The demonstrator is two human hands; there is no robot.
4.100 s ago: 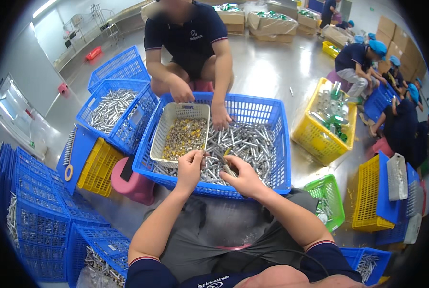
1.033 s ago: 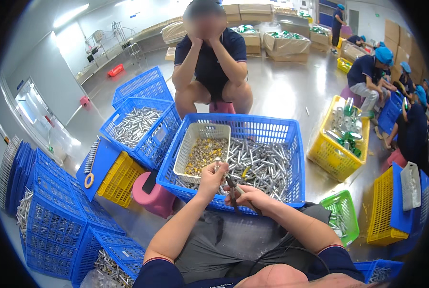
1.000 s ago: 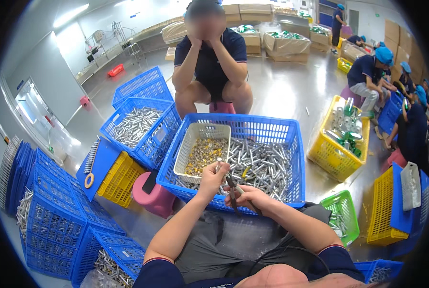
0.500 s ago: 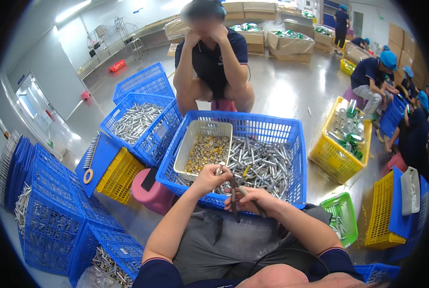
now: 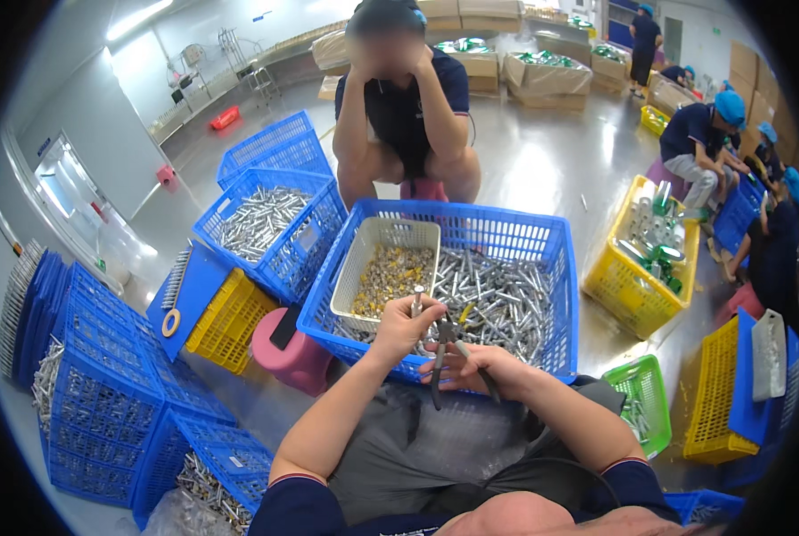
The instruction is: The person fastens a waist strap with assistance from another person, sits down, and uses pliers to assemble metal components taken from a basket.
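Observation:
Over the near side of a large blue crate (image 5: 571, 295), my left hand (image 5: 403, 329) pinches a slim silver metal tube (image 5: 418, 300) that stands upright between thumb and fingers. My right hand (image 5: 497, 366) holds a pair of pliers (image 5: 447, 334) with dark handles spread apart, its head beside my left fingertips. Whether the jaws touch anything I cannot make out. Inside the crate are a heap of similar metal tubes (image 5: 506, 299) and a cream basket (image 5: 438, 246) of small brass-and-grey pieces (image 5: 390, 275).
Across the crate sits a person (image 5: 404, 107), elbows on knees. Left are a blue crate of tubes (image 5: 265, 219), a pink stool (image 5: 288, 353) with a dark flat object, and stacked blue crates (image 5: 104, 402). Right stand a yellow crate (image 5: 627, 290) and a green basket (image 5: 645, 397). Other people work farther off.
The pliers have turned so that their head and both spread handles show more plainly. Both hands keep their holds. The whole view has shifted slightly.

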